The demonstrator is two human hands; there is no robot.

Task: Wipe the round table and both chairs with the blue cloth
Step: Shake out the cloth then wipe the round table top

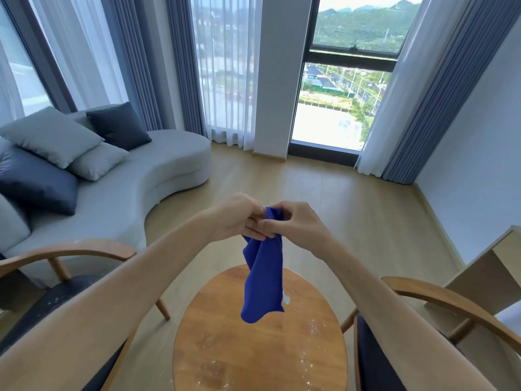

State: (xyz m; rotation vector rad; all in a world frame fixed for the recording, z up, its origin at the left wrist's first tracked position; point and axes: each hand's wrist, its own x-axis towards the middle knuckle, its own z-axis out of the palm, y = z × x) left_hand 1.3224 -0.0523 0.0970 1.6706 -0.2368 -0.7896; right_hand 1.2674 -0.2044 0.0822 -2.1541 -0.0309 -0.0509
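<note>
The blue cloth (263, 280) hangs in the air above the far part of the round wooden table (225, 348), held at its top edge by both hands. My left hand (239, 218) pinches the cloth from the left and my right hand (293, 224) pinches it from the right, fingers touching. White specks and wet spots lie scattered on the tabletop. The left chair (70, 251), with a curved wooden back and dark seat dotted with specks, stands left of the table. The right chair (439, 299) stands to the right, partly hidden by my right forearm.
A curved grey sofa (158, 170) with several cushions stands at the back left. Tall windows with grey curtains (417, 114) line the far wall. A light wooden desk (485, 266) stands against the right wall. Wooden floor (324, 187) lies beyond the table.
</note>
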